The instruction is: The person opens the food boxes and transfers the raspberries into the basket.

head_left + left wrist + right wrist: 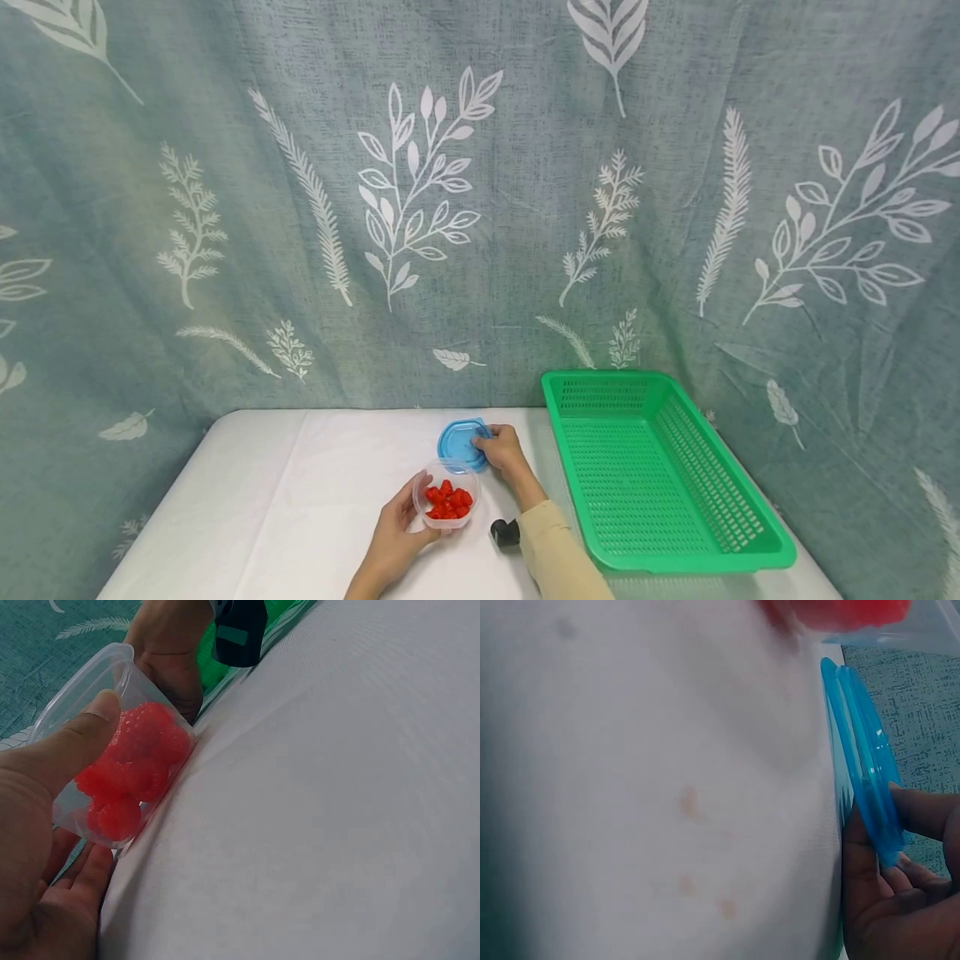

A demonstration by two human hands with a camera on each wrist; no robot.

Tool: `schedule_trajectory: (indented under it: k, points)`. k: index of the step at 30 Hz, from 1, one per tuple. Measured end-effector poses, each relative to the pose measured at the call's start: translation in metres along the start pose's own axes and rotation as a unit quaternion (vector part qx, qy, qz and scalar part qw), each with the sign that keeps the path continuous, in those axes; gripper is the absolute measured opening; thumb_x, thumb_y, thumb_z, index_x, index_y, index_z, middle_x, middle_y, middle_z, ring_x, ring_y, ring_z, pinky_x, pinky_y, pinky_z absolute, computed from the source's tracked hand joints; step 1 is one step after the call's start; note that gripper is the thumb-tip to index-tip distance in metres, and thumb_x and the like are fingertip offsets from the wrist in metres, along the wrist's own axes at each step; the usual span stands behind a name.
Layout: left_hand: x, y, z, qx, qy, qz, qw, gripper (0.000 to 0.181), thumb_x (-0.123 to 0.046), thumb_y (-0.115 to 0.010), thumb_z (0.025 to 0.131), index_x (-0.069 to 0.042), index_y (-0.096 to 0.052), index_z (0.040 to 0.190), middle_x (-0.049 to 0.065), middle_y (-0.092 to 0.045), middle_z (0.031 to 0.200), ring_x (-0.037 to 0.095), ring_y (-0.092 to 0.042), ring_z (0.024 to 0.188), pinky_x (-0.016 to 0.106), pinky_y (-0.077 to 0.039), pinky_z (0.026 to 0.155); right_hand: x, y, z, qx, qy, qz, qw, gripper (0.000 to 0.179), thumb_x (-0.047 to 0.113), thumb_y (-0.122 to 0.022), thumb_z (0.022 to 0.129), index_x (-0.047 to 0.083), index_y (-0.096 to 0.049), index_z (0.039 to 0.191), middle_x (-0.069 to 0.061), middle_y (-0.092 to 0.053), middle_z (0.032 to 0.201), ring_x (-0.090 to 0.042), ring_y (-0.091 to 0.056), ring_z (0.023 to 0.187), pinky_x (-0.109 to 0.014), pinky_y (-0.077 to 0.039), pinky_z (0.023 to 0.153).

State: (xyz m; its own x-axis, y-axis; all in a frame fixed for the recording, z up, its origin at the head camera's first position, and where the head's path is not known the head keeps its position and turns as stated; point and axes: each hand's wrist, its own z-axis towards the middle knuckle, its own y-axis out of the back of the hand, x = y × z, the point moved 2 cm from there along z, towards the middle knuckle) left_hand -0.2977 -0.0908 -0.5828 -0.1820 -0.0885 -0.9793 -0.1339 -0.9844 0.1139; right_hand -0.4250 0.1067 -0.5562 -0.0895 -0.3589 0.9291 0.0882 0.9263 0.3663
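My left hand (397,529) holds a clear plastic tub (75,806) by its side, with the thumb near its rim and the other fingers on the far side. Inside lie several red, bumpy, berry-like pieces (448,502). The tub's top is uncovered, and it sits low over the white table. Just beyond it, my right hand (506,450) pinches the edge of a blue plastic lid (459,442), thumb on one face and fingers on the other. In the right wrist view the lid (866,761) shows nearly edge-on, close to the tabletop.
A large green plastic basket (600,533) stands at the right of the white-covered table (300,500). A black device (504,533) shows beside the right sleeve (558,554). Behind the table hangs a grey-green curtain (465,350) with white leaf prints.
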Motion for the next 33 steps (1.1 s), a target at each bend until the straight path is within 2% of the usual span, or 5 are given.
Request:
schedule_trajectory:
  k: [5, 11, 20, 26, 33]
  points:
    - [0.001, 0.000, 0.000, 0.002, -0.002, -0.004, 1.0000, 0.091, -0.008, -0.087, 0.078, 0.001, -0.037, 0.154, 0.022, -0.047, 0.154, 0.038, -0.040, 0.146, 0.041, -0.033, 0.120, 0.000, 0.001, -0.002, -0.018, 0.005, -0.013, 0.9997, 0.043, 0.002, -0.071, 0.089, -0.020, -0.058, 0.124, -0.034, -0.062, 0.125, -0.043, -0.060, 0.120, -0.051, -0.056, 0.101]
    - [0.001, 0.000, 0.000, 0.004, -0.001, 0.000, 1.0000, 0.092, -0.011, -0.087, 0.079, 0.001, -0.037, 0.155, 0.023, -0.047, 0.154, 0.039, -0.041, 0.145, 0.039, -0.035, 0.119, 0.003, 0.003, -0.005, -0.043, 0.014, -0.051, 0.9977, 0.028, 0.004, -0.077, 0.083, -0.014, -0.062, 0.099, -0.024, -0.066, 0.099, -0.031, -0.064, 0.091, -0.041, -0.062, 0.079]
    - [0.000, 0.002, 0.000, 0.002, -0.006, 0.012, 0.9999, 0.092, -0.013, -0.088, 0.078, -0.001, -0.038, 0.154, 0.021, -0.048, 0.153, 0.039, -0.043, 0.144, 0.041, -0.037, 0.118, 0.017, 0.004, -0.013, -0.056, 0.029, -0.122, 0.9905, 0.034, 0.008, -0.081, 0.081, 0.006, -0.049, 0.071, -0.003, -0.047, 0.064, -0.014, -0.052, 0.053, -0.020, -0.046, 0.044]
    - [0.000, 0.002, 0.000, 0.003, -0.006, 0.003, 1.0000, 0.090, -0.011, -0.087, 0.079, -0.001, -0.038, 0.155, 0.020, -0.048, 0.153, 0.038, -0.043, 0.145, 0.037, -0.038, 0.118, 0.023, 0.004, -0.018, -0.075, 0.055, -0.178, 0.9797, 0.036, 0.014, -0.085, 0.078, 0.005, -0.052, 0.069, -0.005, -0.050, 0.063, -0.018, -0.051, 0.057, -0.025, -0.044, 0.049]
    - [0.001, 0.003, 0.000, 0.004, -0.008, 0.013, 0.9999, 0.091, -0.014, -0.088, 0.079, -0.003, -0.039, 0.155, 0.019, -0.049, 0.153, 0.037, -0.045, 0.143, 0.040, -0.039, 0.118, 0.024, 0.005, -0.021, -0.068, 0.052, -0.183, 0.9794, 0.042, 0.024, -0.083, 0.083, -0.010, -0.064, 0.099, -0.019, -0.066, 0.087, -0.028, -0.063, 0.073, -0.042, -0.061, 0.067]
